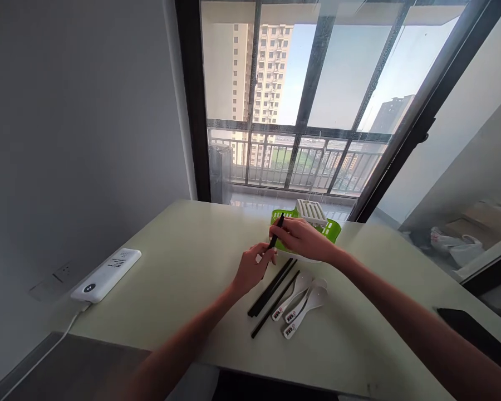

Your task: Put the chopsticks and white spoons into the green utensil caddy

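Black chopsticks (276,231) are held up at a slant between my two hands, over the far middle of the table. My left hand (251,268) is closed around their lower part. Near their upper end, the fingers of my right hand (297,235) pinch them; how many there are I cannot make out. Just behind my right hand stands a green and white slotted holder (330,229), partly hidden by it. More black chopsticks (271,289) lie on the table below my hands. Beside them rest white spoons (313,301) with printed handles, partly overlapping.
A white power bank (108,274) with a cable lies at the table's left side by the wall. At the right edge is a dark flat object (476,334). Beyond the pale table (183,267) is a glass door with a dark frame (196,139).
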Motion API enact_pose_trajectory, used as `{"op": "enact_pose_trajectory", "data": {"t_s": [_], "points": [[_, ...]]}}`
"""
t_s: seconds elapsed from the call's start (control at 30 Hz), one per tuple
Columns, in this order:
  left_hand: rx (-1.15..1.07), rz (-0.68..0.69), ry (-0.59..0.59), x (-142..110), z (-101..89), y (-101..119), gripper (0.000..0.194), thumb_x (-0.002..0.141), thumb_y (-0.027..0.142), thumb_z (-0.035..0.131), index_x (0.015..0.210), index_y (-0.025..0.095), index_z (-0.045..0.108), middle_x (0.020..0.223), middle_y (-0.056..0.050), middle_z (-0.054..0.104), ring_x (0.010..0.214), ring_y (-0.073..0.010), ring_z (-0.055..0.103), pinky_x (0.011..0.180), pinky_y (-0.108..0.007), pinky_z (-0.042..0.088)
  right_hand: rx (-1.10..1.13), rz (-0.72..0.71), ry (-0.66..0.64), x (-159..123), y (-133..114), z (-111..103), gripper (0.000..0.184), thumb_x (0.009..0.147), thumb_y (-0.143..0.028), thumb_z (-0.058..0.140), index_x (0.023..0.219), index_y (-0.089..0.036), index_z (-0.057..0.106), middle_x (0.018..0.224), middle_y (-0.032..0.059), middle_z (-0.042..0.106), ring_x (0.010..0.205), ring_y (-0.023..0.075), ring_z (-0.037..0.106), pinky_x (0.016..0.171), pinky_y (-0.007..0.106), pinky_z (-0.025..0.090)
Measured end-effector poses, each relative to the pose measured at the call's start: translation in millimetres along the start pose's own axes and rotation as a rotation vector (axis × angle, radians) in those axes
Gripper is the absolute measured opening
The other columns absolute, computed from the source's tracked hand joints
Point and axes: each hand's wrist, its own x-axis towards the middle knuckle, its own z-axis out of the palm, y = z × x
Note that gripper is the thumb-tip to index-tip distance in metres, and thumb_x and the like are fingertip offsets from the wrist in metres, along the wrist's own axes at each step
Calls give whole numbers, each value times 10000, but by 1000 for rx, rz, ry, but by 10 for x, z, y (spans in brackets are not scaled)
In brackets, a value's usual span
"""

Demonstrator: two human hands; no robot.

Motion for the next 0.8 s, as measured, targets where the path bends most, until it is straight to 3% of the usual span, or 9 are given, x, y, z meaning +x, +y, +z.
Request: {"op": "enact_pose_trajectory", "data": {"t_s": [0.13, 0.3, 0.6, 0.8], "points": [[-24, 18, -97, 1, -33, 30, 323, 965, 380, 553, 779, 254, 784, 940, 9, 783, 999, -187, 686, 973, -274, 474, -11, 32, -102, -79, 4, -94, 421, 1051, -471, 380, 845, -209, 638, 633, -24, 582, 641, 139, 563, 685, 267, 404], [-70, -8, -191, 21, -110, -29, 290, 948, 421, 599, 885, 264, 835, 1084, 5, 785, 1040, -202, 702, 975, -272, 498, -12, 35, -114, -109, -50, -78, 446, 1055, -501, 354, 827, -209, 604, 628, -22, 587, 649, 139, 564, 691, 268, 403], [-61, -111, -347, 49, -192, -262, 283, 896, 453, 656, 959, 245, 836, 999, 18, 808, 1012, -209, 713, 910, -250, 513, -111, 63, -68, -98, 6, -158, 392, 1039, -489, 397, 856, -219, 616, 634, -28, 609, 617, 144, 566, 650, 274, 384], [-27, -196, -331, 47, -160, -414, 323, 799, 515, 734, 919, 237, 847, 838, 11, 798, 823, -208, 705, 750, -272, 534, -146, 85, 23, -115, -76, -162, 410, 1039, -495, 364, 821, -230, 588, 701, 6, 655, 630, 166, 594, 645, 294, 401]]}}
